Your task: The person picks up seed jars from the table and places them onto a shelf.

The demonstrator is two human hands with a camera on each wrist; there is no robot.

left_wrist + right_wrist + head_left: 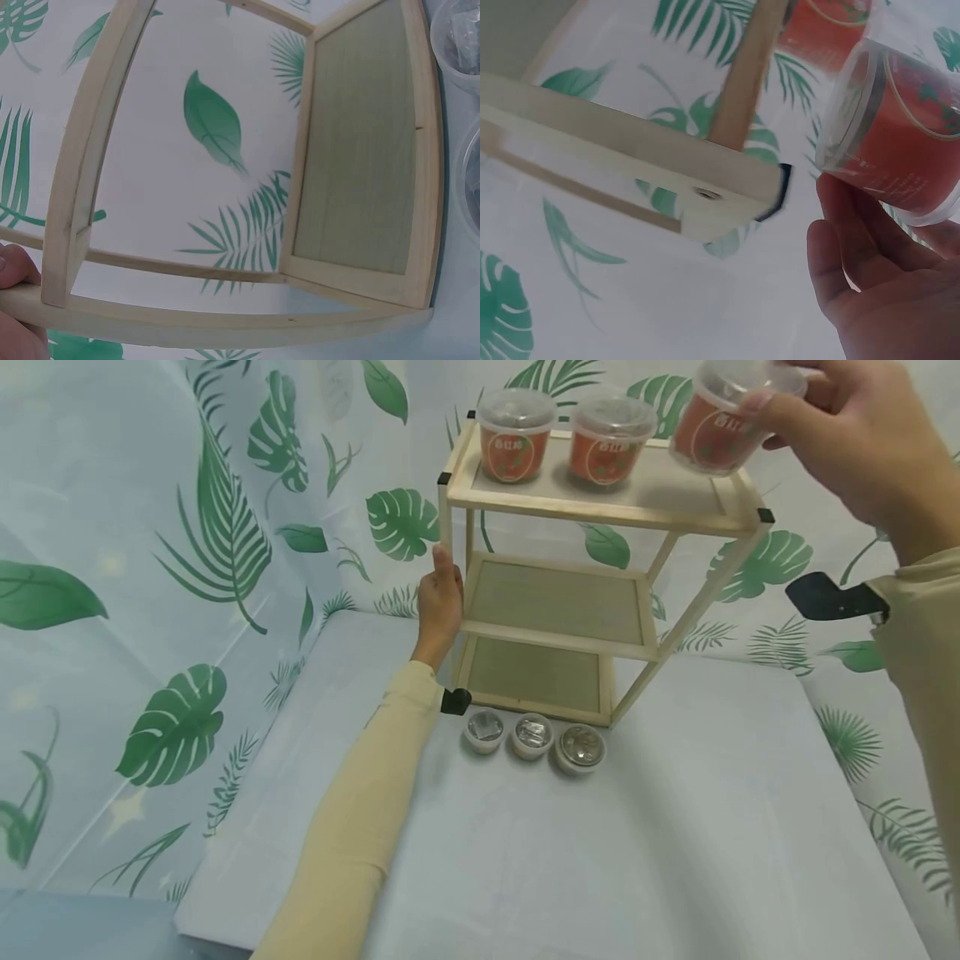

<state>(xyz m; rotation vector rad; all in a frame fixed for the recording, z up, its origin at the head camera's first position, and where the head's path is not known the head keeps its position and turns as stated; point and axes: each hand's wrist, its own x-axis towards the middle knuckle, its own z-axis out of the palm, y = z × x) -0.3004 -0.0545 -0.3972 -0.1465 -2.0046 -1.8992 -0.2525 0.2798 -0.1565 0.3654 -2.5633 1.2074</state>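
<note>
My right hand (873,443) grips a clear plastic cup (708,437) with a red label and clear lid. It is tilted over the right end of the top shelf of a small wooden rack (585,510). In the right wrist view the fingers lie along the side of this cup (907,142). Two matching cups, a left one (513,439) and a middle one (609,442), stand upright on that top shelf. My left hand (439,602) holds the rack's left front post between the top and middle shelves; its fingers wrap the wood in the left wrist view.
Three small lidded tubs, left (484,731), middle (532,737) and right (581,748), line up before the rack's foot on the white table (637,868). Behind stands a leaf-print curtain (300,502). The middle shelf (558,602) and bottom shelf (536,675) lie below the cups.
</note>
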